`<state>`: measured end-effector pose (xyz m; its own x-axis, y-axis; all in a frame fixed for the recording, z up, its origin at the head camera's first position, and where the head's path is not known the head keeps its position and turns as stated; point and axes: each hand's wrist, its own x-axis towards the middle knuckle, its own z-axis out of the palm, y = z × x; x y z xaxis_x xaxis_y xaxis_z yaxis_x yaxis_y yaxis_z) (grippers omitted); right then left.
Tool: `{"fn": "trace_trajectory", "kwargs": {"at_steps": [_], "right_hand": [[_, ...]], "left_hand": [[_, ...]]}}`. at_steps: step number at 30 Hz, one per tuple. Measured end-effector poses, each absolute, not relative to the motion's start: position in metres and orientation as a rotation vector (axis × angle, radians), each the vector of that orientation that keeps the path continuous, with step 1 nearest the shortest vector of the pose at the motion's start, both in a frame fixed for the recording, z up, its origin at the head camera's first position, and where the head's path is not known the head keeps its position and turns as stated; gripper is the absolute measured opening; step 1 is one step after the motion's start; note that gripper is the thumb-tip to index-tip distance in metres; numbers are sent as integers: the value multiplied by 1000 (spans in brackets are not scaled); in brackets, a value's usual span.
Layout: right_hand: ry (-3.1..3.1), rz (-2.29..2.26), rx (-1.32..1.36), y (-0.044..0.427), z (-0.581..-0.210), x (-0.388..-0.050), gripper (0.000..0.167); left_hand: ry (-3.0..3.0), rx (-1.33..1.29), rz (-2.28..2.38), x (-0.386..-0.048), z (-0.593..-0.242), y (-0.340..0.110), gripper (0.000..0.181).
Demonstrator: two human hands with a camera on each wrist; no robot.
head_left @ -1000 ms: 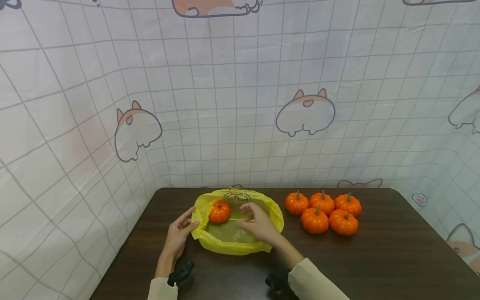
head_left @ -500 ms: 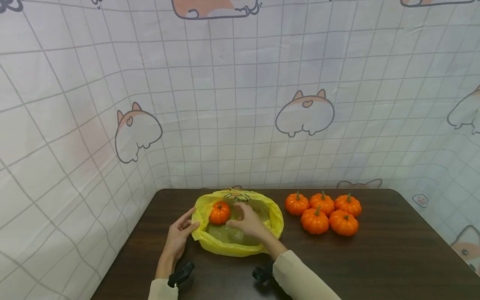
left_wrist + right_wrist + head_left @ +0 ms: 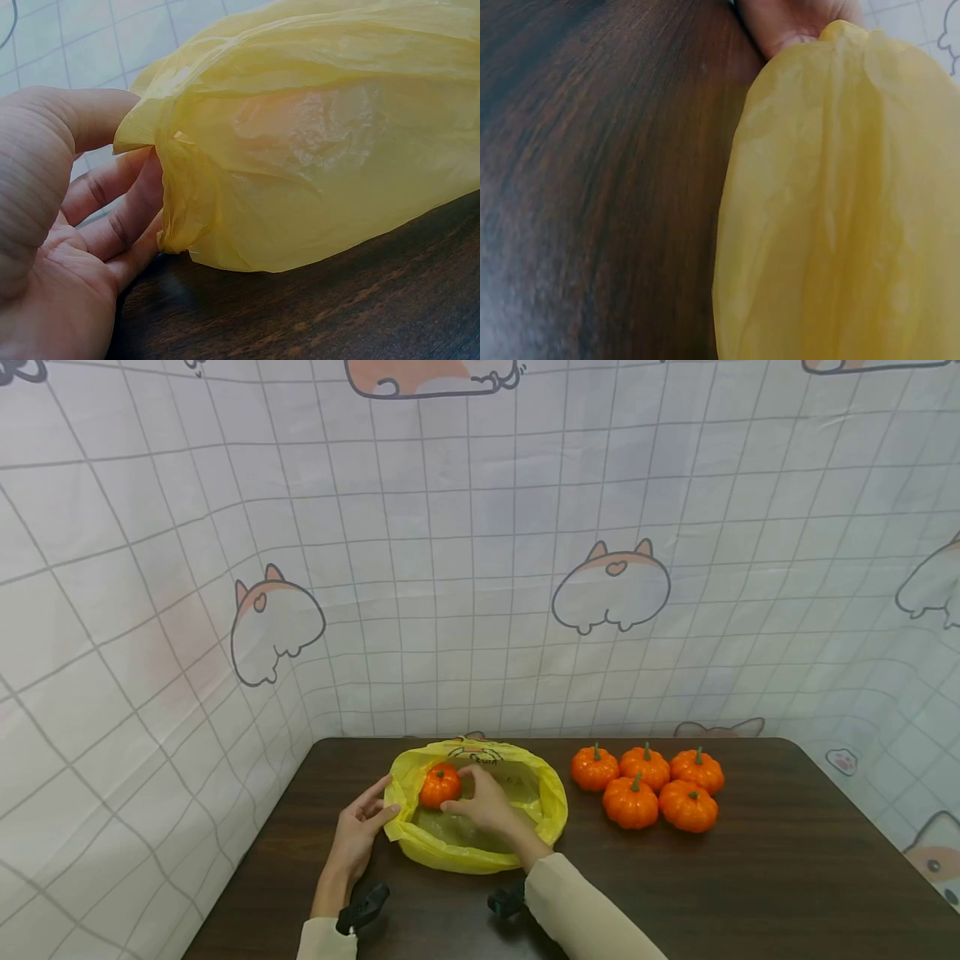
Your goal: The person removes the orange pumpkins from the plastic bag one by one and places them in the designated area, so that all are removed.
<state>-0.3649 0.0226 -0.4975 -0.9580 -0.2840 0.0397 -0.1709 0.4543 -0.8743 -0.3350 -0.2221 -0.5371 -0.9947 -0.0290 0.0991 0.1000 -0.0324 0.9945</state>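
A yellow plastic bag (image 3: 461, 858) lies with its mouth spread wide, and one small orange pumpkin (image 3: 437, 785) sits inside at the left. My left hand (image 3: 357, 835) holds the bag's left rim; in the left wrist view its thumb and fingers (image 3: 124, 221) are at the folded edge. Inside the bag mouth, my right hand (image 3: 491, 806) has thumb and forefinger spread and curved at the pumpkin's right side. Whether they touch the pumpkin is unclear. The yellow bag wall (image 3: 817, 217) hides the right hand's fingers in the right wrist view.
Several more orange pumpkins (image 3: 630, 802) with green stems stand grouped right of the bag on the dark wooden table (image 3: 795, 860). A white grid-patterned cloth (image 3: 450, 568) with cartoon dogs hangs behind and beside the table.
Inside the bag, my right hand has moved left to the pumpkin. My left hand stays at the left rim, and the grouped pumpkins have not moved.
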Motion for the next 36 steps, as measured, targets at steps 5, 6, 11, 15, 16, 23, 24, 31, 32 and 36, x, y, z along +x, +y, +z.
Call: {"fn": "trace_trajectory", "kwargs": {"at_steps": [5, 6, 11, 15, 16, 23, 24, 31, 32, 36], "right_hand": [[2588, -1573, -401, 17, -501, -367, 67], [2583, -1584, -397, 17, -501, -367, 68], [2592, -1587, -379, 12, -503, -368, 77], [2628, -1522, -360, 9, -506, -370, 80], [2635, -1514, -356, 9, -506, -371, 79], [2642, -1551, -347, 7, -507, -373, 68], [2639, -1558, -347, 7, -507, -373, 68], [2603, -1593, -370, 9, -509, -372, 68], [2598, -1596, -376, 10, -508, -372, 69], [2602, -1586, -389, 15, -507, -370, 71]], "left_hand": [[-2125, -60, -2193, -336, -537, -222, 59], [-2125, -56, -2192, -336, -537, -222, 59], [-2121, -45, -2194, -336, -536, -222, 58], [-2126, -35, -2193, -336, -536, -222, 59], [-2128, -33, -2193, -336, -536, -222, 59], [-2127, -38, -2185, -336, -537, -221, 59], [-2128, -40, -2183, -336, -537, -221, 59], [-2139, -41, -2172, -336, -538, -222, 59], [-2141, -42, -2170, -336, -538, -222, 59], [-2146, -46, -2166, -336, -538, -222, 59]]}}
